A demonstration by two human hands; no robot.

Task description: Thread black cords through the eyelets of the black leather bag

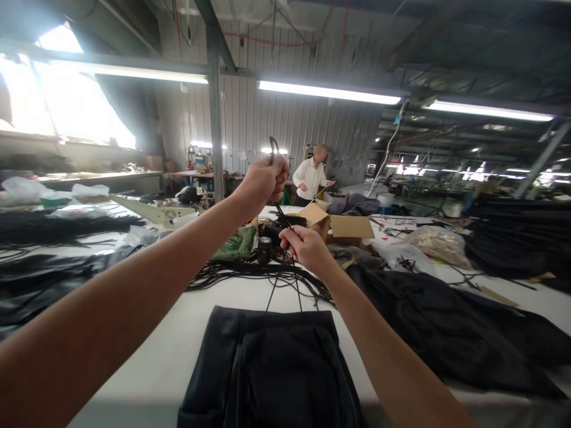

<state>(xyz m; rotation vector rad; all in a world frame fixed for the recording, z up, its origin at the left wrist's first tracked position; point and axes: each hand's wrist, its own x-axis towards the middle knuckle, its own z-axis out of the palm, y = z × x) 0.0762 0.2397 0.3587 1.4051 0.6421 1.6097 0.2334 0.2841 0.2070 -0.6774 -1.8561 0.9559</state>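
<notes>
My left hand is raised above the table, its fingers closed around a black cord whose looped end sticks up above the fist. Lower and to the right, my right hand pinches the same dark cord between thumb and fingers. Thin black strands hang below it towards the table. Nearest to me lies a folded black garment, flat at the table's front edge. Behind it a bundle of long black cords stretches across the white tabletop.
An open cardboard box and a green bag stand behind the cords. Black fabric is heaped at right, beside a clear plastic bag. More black material covers the left. A person in white stands beyond the table.
</notes>
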